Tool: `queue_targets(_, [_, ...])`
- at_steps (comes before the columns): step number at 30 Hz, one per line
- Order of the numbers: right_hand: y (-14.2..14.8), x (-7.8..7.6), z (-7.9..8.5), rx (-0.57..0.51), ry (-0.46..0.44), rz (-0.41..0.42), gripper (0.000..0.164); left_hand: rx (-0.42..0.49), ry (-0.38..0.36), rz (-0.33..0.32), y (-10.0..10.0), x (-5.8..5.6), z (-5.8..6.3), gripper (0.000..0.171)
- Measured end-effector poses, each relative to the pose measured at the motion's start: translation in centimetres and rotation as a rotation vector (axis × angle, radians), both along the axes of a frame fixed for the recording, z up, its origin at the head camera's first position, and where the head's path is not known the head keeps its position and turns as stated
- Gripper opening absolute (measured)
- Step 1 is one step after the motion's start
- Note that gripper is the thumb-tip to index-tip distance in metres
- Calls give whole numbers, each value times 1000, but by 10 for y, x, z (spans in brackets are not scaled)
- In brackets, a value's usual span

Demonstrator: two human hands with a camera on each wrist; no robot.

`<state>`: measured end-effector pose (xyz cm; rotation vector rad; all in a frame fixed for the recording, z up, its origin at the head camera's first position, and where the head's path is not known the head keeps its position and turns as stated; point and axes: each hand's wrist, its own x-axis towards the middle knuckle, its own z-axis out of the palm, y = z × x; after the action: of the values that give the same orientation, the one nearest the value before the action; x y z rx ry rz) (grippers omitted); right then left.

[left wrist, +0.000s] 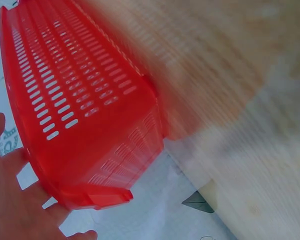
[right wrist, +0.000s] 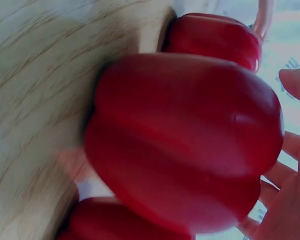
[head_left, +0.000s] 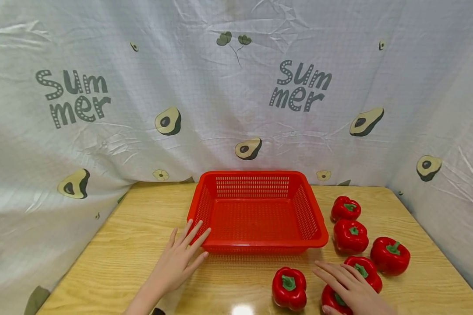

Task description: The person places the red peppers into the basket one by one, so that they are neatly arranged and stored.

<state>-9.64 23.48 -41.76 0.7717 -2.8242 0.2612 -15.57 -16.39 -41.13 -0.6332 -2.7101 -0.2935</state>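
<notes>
A red plastic basket (head_left: pixel 260 243) with slotted walls stands on the wooden table. My left hand (head_left: pixel 176 259) is at its near left corner, fingers spread and extended over the rim; the left wrist view shows the fingers (left wrist: pixel 35 192) right at the basket's edge. Palm down, my right hand (head_left: pixel 352 288) hovers over a red bell pepper (head_left: pixel 329 298) at the front right, partly hiding it. In the right wrist view that pepper (right wrist: pixel 185 135) fills the middle, with the fingers extended alongside. Another bell pepper (head_left: pixel 280 292) sits to the left of this hand.
More red bell peppers stand right of the basket: one just beyond my right hand (head_left: pixel 372 274), one farther right (head_left: pixel 388 260), and two behind, a nearer (head_left: pixel 344 240) and a farther one (head_left: pixel 340 212). A printed white cloth (head_left: pixel 205 87) hangs behind the table (head_left: pixel 114 245).
</notes>
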Motion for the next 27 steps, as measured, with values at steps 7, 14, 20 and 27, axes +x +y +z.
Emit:
queue_targets(7, [-9, -1, 0, 15, -13, 43, 64, 50, -34, 0, 8, -19, 4, 52])
queue_targets(14, [-18, -3, 1, -4, -44, 80, 65, 65, -92, 31, 13, -31, 7, 52])
queue_targets(20, [-24, -3, 0, 28, -30, 92, 64, 59, -103, 60, 14, -34, 5, 50])
queue_targets(27, [-32, -6, -2, 27, 19, 97, 65, 65, -87, 64, 15, -36, 4, 50])
